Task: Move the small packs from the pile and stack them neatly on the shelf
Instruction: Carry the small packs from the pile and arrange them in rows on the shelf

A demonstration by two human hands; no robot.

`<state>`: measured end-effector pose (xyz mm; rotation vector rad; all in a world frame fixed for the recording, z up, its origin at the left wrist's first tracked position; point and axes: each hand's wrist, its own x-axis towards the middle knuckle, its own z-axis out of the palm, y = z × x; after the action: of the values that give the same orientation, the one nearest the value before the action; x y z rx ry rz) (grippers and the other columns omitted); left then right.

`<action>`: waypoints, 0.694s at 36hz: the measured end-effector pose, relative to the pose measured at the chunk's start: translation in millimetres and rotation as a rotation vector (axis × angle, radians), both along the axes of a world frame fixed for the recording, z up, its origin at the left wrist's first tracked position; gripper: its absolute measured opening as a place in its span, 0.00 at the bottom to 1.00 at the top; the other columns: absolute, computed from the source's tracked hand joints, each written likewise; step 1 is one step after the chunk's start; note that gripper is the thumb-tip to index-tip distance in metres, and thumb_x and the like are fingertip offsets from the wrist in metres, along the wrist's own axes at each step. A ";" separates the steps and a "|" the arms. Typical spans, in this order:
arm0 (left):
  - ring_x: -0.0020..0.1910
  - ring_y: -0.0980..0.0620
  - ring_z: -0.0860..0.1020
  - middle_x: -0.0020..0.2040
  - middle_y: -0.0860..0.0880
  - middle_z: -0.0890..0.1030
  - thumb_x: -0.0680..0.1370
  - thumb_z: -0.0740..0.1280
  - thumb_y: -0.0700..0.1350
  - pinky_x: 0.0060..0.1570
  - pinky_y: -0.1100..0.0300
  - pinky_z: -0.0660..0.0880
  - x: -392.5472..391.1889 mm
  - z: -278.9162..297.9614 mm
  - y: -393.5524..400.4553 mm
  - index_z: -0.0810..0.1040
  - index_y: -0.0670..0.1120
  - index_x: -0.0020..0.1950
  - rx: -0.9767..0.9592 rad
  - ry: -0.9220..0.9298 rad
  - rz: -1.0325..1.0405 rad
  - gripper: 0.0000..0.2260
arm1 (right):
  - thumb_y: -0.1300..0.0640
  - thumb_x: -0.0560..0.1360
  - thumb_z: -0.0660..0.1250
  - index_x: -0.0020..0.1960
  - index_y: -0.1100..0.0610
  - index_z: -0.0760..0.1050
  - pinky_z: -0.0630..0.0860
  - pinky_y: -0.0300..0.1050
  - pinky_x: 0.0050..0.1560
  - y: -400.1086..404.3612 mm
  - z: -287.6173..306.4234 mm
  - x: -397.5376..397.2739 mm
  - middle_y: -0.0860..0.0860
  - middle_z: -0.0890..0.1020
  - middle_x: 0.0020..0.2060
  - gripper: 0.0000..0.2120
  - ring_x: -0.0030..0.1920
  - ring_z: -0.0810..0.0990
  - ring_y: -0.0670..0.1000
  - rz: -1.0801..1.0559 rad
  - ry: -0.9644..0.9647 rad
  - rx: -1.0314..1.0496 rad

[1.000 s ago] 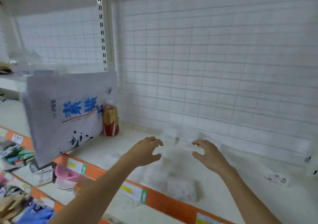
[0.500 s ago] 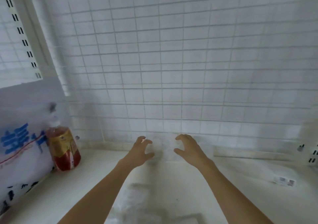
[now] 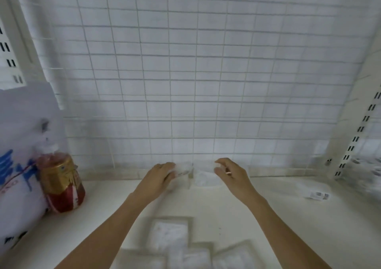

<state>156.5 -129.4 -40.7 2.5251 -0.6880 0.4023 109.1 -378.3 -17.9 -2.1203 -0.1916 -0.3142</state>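
Held packs (image 3: 192, 170): we see two small clear packs with white contents at the back of the shelf, against the foot of the wire grid. They sit side by side, touching or nearly so; blur hides the seam.
Left hand (image 3: 159, 174): we see it on the left pack, fingers curled round its left edge, grasping it.
Right hand (image 3: 232, 173): we see it on the right pack, thumb and fingers pinching its upper right corner.
Pile (image 3: 185, 246): we count about four more packs lying flat at the front of the shelf, between the forearms, overlapping; edges are blurred.
Shelf (image 3: 288, 217): cream, flat, carrying all the packs.
Grid (image 3: 195, 72): white wire mesh forming the back wall, upright behind the held packs.
Bottle (image 3: 60, 183): red and gold label, upright at the left, well apart from the hands.
Bag (image 3: 18, 165): white with blue print, just beside the bottle at the left edge.
Tag (image 3: 317, 195): small barcode label lying flat on the shelf at the right.
Upright (image 3: 358, 132): slotted post at the right.
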 end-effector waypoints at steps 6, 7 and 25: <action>0.37 0.58 0.76 0.42 0.52 0.80 0.81 0.56 0.44 0.36 0.71 0.70 -17.0 6.0 8.6 0.77 0.47 0.50 -0.376 0.257 -0.046 0.10 | 0.50 0.80 0.57 0.36 0.55 0.70 0.72 0.40 0.35 10.2 -5.6 -26.4 0.48 0.75 0.29 0.16 0.28 0.73 0.45 -0.098 0.115 0.128; 0.35 0.60 0.76 0.41 0.51 0.80 0.81 0.56 0.44 0.35 0.70 0.71 -18.6 3.9 9.1 0.77 0.47 0.48 -0.397 0.315 -0.065 0.11 | 0.49 0.80 0.56 0.35 0.55 0.70 0.72 0.39 0.33 12.5 -7.9 -28.5 0.48 0.75 0.27 0.17 0.25 0.72 0.45 -0.115 0.151 0.117; 0.63 0.48 0.65 0.62 0.48 0.68 0.61 0.67 0.61 0.63 0.55 0.65 -31.4 -13.2 17.0 0.65 0.50 0.69 0.180 0.531 -0.081 0.38 | 0.50 0.66 0.74 0.73 0.48 0.55 0.74 0.43 0.52 29.8 -21.8 -52.1 0.52 0.66 0.63 0.42 0.59 0.73 0.53 -0.057 0.483 -0.305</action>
<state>125.2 -112.4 -53.9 2.5886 -0.6284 -0.3664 57.0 -348.5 -39.8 -2.4362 0.1117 0.2126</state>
